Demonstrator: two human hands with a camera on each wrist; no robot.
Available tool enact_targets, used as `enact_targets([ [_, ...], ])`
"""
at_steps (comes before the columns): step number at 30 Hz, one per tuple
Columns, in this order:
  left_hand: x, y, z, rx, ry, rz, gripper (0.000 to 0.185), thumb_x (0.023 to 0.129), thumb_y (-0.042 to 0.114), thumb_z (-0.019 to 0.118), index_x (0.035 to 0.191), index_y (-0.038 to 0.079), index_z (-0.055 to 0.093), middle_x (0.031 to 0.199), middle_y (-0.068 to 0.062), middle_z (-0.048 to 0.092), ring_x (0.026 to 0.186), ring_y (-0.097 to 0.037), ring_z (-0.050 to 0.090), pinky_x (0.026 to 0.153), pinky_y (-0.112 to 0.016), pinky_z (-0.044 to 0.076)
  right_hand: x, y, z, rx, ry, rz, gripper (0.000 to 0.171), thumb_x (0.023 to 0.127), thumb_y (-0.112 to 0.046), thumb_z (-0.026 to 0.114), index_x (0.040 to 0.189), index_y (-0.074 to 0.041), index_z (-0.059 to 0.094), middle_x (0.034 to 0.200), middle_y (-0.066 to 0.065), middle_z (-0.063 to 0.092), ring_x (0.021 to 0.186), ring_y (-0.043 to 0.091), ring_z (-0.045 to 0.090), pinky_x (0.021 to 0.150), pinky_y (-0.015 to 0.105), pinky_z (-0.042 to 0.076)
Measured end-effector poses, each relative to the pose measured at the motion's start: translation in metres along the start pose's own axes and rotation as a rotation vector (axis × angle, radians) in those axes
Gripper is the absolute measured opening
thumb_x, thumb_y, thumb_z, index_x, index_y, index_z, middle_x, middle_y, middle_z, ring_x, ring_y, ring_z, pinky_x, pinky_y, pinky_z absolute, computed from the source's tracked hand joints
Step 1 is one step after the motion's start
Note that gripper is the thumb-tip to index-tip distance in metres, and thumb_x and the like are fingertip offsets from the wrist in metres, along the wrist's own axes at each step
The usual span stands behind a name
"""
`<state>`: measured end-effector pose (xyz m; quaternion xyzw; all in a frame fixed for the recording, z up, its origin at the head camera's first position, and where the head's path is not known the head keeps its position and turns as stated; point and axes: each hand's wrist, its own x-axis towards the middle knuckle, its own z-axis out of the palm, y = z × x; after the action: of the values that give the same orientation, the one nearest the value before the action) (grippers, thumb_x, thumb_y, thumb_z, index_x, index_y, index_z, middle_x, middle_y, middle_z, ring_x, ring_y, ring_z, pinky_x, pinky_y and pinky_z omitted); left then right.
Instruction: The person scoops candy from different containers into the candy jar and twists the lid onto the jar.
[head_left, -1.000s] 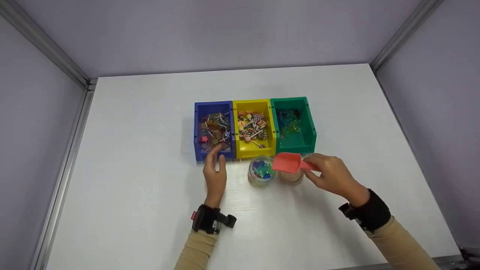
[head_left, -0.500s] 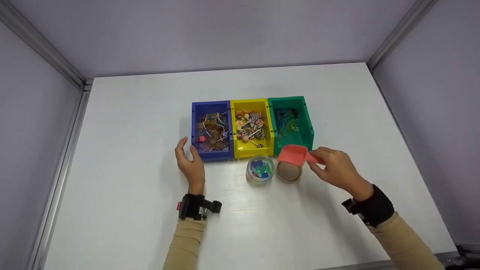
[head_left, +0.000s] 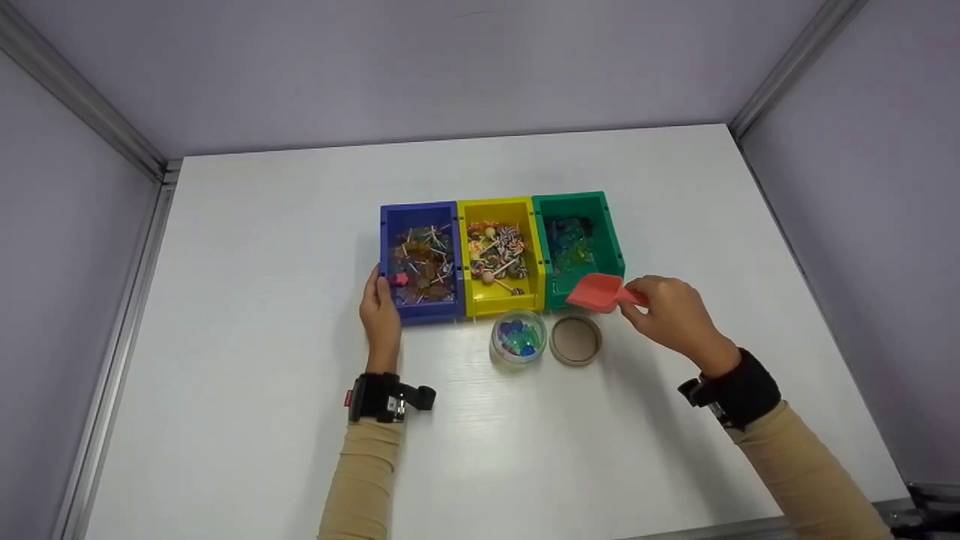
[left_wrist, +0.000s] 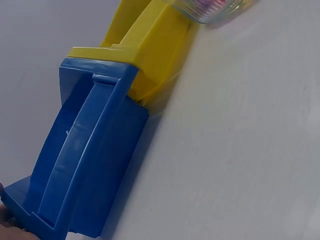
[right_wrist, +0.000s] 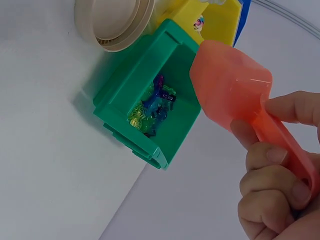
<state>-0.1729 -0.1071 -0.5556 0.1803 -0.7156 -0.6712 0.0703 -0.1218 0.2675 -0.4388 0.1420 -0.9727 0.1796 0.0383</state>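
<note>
Fingers of your right hand [head_left: 670, 311] pinch the red scoop [head_left: 598, 292] by its handle, long axis running left, bowl toward the green bin [head_left: 611, 240]; your left hand [head_left: 379, 315] lies flat against the blue bin [head_left: 384, 247].

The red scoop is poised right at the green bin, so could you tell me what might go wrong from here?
1. The glass jar and the round lid stand close below the right hand; a drop of the wrist could knock them.
2. The red scoop is held by its handle end only, so a full load might tip out.
3. The left hand touches only the blue bin; the green bin could slide under a push.
</note>
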Motion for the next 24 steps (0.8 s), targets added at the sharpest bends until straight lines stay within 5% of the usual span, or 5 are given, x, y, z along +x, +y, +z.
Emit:
enact_targets([
  [10,0.002,-0.001,-0.003,0.057,-0.068,0.02,0.047,0.107,0.021,0.031,0.148,-0.001,0.033,0.156,-0.018,0.033,0.148,-0.03,0.029,0.125,-0.04,0.025,0.027,-0.001,0.001,0.02,-0.056,0.089,0.018,0.086,-0.01,0.063,0.076,0.004,0.064,0.055,-0.003,0.031,0.052,0.013,0.028,0.048,0.024,0.016],
  [24,0.005,0.0,-0.007,0.042,-0.074,0.03,0.044,0.105,0.014,0.035,0.145,-0.006,0.036,0.152,-0.024,0.037,0.145,-0.034,0.033,0.123,-0.042,0.028,0.064,-0.002,-0.005,0.086,-0.252,0.232,0.025,0.082,-0.012,0.06,0.059,-0.001,0.059,0.052,-0.004,0.038,0.053,0.013,0.031,0.048,0.023,0.023],
])
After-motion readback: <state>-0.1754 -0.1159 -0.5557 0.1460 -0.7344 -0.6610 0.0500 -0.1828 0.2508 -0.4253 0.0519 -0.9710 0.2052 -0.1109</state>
